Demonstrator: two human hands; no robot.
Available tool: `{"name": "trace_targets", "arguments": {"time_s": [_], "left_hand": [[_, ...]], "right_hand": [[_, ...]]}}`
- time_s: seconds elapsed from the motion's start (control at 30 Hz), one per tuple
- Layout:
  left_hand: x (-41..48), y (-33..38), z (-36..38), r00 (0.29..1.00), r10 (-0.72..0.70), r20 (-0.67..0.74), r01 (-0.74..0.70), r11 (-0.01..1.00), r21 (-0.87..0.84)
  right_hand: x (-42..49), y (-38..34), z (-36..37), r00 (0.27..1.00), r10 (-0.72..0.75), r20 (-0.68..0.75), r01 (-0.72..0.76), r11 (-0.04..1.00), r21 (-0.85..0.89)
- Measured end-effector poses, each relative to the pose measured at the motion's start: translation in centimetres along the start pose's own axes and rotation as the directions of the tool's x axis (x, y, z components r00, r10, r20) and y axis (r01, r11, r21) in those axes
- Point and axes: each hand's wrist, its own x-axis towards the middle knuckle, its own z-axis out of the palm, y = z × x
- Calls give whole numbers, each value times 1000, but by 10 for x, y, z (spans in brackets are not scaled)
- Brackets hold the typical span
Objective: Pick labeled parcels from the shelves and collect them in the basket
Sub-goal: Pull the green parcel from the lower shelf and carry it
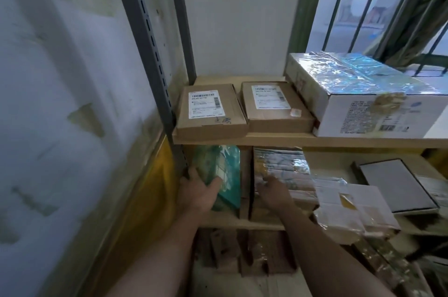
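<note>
From my remote seat I saw both forearms reaching up from the bottom of the frame to the middle shelf. The left hand (198, 190), just left of centre, grasped the teal plastic parcel (226, 173), thumb laid across its face and fingers round its left edge beside the grey upright post (150, 54). The right hand (274, 192), just right of centre, lay on the tape-wrapped parcel (281, 168) standing next to the teal one; its fingers were blurred, so I could not tell whether it gripped or only touched. On the upper shelf board (278, 139), two flat brown cardboard parcels sat side by side, the left labeled parcel (211, 110) and the right labeled parcel (274, 107), each with a white label facing up. Just right of them sat a large white box (363, 93) wrapped in shiny clear film. At centre right, on the middle shelf, a white taped parcel (351, 202) lay near a flat grey box (397, 185). Window bars (363, 5) filled the upper right, and a stained wall (60, 78) filled the left of the frame.
</note>
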Motion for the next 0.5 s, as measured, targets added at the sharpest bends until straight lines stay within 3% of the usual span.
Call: {"name": "trace_targets", "arguments": {"time_s": [0.1, 0.23, 0.3, 0.37, 0.43, 0.5], "left_hand": [[-10, 4, -8, 999, 2, 45, 11, 957, -289], [-24, 10, -5, 964, -64, 258, 230, 689, -687], [-48, 21, -3, 928, -53, 368, 337, 537, -773], [-69, 28, 2, 905, -46, 422, 394, 462, -794], [-79, 33, 9, 898, -40, 439, 400, 491, -773], [-68, 29, 25, 918, -63, 392, 340, 633, -696]], "right_hand": [[-8, -6, -4, 1000, 19, -4, -18, 977, 212], [-26, -9, -23, 984, 6, 178, -118, 771, 625], [-28, -2, -31, 965, 5, 262, -198, 668, 718], [-28, 7, -38, 940, -16, 340, -273, 560, 782], [-27, 16, -44, 925, -38, 378, -300, 539, 787], [-26, 25, -50, 952, -14, 307, -230, 627, 745]]}}
